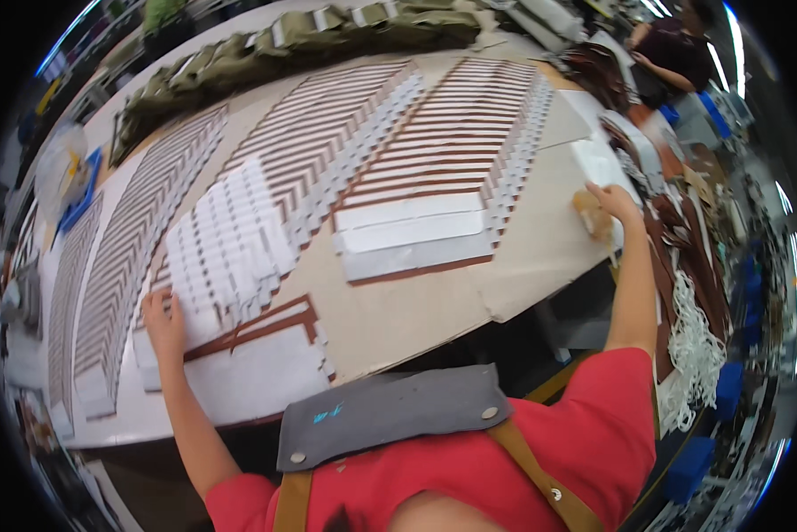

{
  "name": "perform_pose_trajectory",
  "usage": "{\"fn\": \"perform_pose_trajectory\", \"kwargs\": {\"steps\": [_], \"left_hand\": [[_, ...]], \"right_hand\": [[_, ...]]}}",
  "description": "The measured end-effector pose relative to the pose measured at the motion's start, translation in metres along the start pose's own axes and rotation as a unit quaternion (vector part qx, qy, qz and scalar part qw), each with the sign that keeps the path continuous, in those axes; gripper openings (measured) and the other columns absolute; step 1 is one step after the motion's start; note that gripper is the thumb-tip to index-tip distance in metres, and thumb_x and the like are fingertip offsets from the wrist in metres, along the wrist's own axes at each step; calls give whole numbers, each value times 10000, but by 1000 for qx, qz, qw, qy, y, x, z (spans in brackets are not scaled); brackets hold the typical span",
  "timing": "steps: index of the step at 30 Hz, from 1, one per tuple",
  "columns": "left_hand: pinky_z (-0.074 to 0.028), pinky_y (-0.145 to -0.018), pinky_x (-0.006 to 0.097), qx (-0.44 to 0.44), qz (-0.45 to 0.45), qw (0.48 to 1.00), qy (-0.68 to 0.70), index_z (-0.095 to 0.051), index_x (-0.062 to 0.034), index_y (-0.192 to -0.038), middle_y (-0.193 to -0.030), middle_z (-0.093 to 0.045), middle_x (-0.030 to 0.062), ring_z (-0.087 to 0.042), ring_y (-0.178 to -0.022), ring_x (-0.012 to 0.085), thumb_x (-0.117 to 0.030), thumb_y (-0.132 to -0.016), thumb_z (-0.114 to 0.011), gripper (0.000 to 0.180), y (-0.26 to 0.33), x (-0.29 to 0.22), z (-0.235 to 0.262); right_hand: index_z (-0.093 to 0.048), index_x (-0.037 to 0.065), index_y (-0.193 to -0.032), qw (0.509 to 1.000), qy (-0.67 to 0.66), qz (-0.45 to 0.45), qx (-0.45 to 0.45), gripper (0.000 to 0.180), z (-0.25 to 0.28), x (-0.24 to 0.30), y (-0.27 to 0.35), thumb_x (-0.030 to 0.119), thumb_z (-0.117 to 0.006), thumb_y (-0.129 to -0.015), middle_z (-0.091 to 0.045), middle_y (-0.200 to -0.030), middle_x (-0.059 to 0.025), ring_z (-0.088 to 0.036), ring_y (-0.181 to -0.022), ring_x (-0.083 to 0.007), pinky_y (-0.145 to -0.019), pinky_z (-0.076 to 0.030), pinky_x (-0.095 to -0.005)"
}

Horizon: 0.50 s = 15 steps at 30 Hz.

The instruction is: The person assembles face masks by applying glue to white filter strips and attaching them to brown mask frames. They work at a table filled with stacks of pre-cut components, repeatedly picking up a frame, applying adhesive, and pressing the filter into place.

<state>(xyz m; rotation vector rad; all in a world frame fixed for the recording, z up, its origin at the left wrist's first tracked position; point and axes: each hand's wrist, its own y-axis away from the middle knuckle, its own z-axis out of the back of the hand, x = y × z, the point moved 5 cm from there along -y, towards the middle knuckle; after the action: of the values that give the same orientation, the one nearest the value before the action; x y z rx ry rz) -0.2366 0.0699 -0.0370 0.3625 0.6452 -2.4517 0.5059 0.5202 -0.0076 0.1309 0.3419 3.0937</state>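
The left hand point(163, 321) lies open, fingers flat on the white strips point(226, 244) laid in overlapping rows on the bench point(416, 306). The right hand point(613, 202), reaching far right, closes around a tan sponge-like pad point(591, 213) at the bench edge.

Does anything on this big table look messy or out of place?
Nothing stands out. The white strips lie in neat overlapping rows. The left hand rests on one sheet; the right hand holds a tan pad at the table's edge.
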Motion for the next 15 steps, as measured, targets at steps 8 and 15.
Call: {"fn": "perform_pose_trajectory", "kwargs": {"steps": [8, 15], "left_hand": [[-461, -787, 378, 35, -66, 992, 99, -618, -49, -924, -988, -610, 117, -579, -905, 315, -39, -781, -605, 144, -17, 2, 5], [-383, -875, 384, 5, -105, 982, 157, -625, -80, -932, -1071, -618, 51, -535, -1002, 274, -77, -799, -615, 134, -20, -10, 12]], "right_hand": [[-633, 4, -1069, 970, -239, 38, -11, 671, 0, 74, 58, 592, -602, -747, -647, -985, -148, -629, -881, -237, -763, -483, -337], [-400, 80, -1325, 612, -755, 195, 132, 641, 1, 277, 104, 552, -460, -896, -559, -1177, -106, -577, -1063, -265, -829, -533, -354]]}}
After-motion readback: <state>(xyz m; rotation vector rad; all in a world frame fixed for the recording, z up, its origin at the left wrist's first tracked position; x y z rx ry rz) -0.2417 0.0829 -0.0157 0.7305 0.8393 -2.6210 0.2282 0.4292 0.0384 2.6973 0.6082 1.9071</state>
